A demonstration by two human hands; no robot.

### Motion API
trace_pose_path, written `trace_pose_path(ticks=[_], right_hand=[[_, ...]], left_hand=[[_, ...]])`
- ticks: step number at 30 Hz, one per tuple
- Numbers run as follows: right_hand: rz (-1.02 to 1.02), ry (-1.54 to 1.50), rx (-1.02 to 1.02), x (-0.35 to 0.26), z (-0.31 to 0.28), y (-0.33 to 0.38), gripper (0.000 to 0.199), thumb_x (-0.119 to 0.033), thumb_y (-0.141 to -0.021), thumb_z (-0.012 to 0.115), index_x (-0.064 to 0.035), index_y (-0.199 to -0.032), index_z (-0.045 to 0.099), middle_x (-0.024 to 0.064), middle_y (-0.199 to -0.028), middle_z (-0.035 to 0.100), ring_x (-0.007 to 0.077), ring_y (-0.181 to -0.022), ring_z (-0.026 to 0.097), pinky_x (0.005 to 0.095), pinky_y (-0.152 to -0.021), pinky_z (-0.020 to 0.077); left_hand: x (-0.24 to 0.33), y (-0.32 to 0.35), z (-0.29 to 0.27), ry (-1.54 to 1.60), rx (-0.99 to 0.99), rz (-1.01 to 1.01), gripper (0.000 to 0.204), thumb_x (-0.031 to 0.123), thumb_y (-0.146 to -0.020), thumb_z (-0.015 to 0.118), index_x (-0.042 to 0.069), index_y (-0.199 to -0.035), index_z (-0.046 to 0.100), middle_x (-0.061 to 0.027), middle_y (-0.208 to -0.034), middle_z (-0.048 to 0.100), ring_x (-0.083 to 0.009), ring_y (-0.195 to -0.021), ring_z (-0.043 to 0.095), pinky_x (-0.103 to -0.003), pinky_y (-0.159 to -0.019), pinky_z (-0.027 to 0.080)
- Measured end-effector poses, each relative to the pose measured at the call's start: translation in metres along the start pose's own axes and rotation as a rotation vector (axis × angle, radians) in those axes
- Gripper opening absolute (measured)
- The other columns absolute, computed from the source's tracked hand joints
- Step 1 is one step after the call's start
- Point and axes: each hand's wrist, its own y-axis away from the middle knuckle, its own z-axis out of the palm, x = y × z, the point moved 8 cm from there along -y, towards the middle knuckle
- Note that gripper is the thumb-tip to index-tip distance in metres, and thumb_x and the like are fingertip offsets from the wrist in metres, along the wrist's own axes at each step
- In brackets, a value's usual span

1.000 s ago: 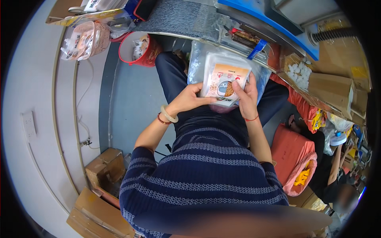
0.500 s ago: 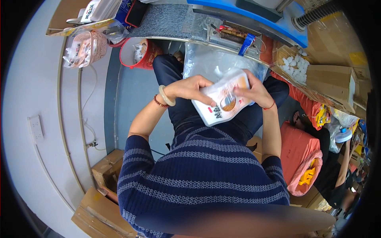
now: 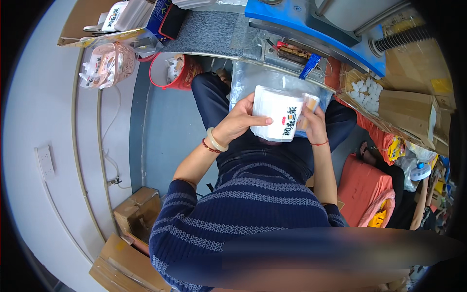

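Note:
Above my lap, both hands are on a stack of flat white printed pouches point(image 3: 272, 109) with dark lettering and a small red mark. My left hand point(image 3: 238, 125) grips the stack's left side, thumb lying across the top pouch and fingers hidden beneath. At the right edge, my right hand point(image 3: 314, 125) pinches a bent-up part of the pouches that shows a tan print. Several layers show along the stack's left edge. Behind the pouches, a clear plastic bag point(image 3: 243, 78) hangs from the worktable's edge toward my knees.
A blue machine edge point(image 3: 331, 36) overhangs the worktable point(image 3: 209, 34). A blue packet point(image 3: 310, 65) lies near its front edge. At left are a red bucket point(image 3: 188, 78) and pink basket point(image 3: 127, 61); at right, a cardboard box holds small white pieces point(image 3: 366, 95). Another person's arm point(image 3: 420, 204) shows far right.
The pouches have turned from tilted to nearly upright, and their face with large lettering now shows. My left hand has shifted to their left side; my right hand now holds their right edge.

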Motion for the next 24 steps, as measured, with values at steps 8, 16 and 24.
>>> trace_pose_path(ticks=[8, 16, 24], right_hand=[[0.191, -0.487, -0.274, 0.063, 0.032, -0.017, 0.042, -0.014, -0.091, 0.054, 0.0047, -0.128, 0.051, 0.0161, -0.12, 0.062, 0.0289, -0.107, 0.063, 0.0394, -0.091, 0.0534], [0.203, -0.586, -0.303, 0.085, 0.052, -0.022, 0.044, -0.028, -0.1, 0.044, -0.0008, -0.133, 0.048, 0.0149, -0.124, 0.06, 0.028, -0.108, 0.062, 0.0389, -0.09, 0.0543], [0.058, -0.703, -0.415, 0.039, 0.084, 0.004, 0.044, -0.031, -0.099, 0.048, -0.003, -0.133, 0.048, 0.0132, -0.124, 0.059, 0.0255, -0.108, 0.062, 0.0363, -0.087, 0.0556]], left_hand=[[-0.002, -0.006, 0.014, 0.113, 0.026, 0.033, 0.056, 0.002, -0.08, 0.076, 0.002, -0.129, 0.05, -0.0068, -0.115, 0.065, -0.0129, -0.103, 0.063, -0.028, -0.091, 0.052], [0.001, -0.005, 0.024, 0.069, 0.021, 0.085, 0.063, 0.007, -0.078, 0.079, 0.003, -0.132, 0.048, -0.0056, -0.116, 0.064, -0.0131, -0.105, 0.062, -0.029, -0.092, 0.051], [-0.004, -0.01, 0.029, 0.077, 0.003, 0.101, 0.068, 0.015, -0.078, 0.081, 0.003, -0.135, 0.045, -0.0058, -0.119, 0.062, -0.0133, -0.107, 0.061, -0.03, -0.092, 0.051]])
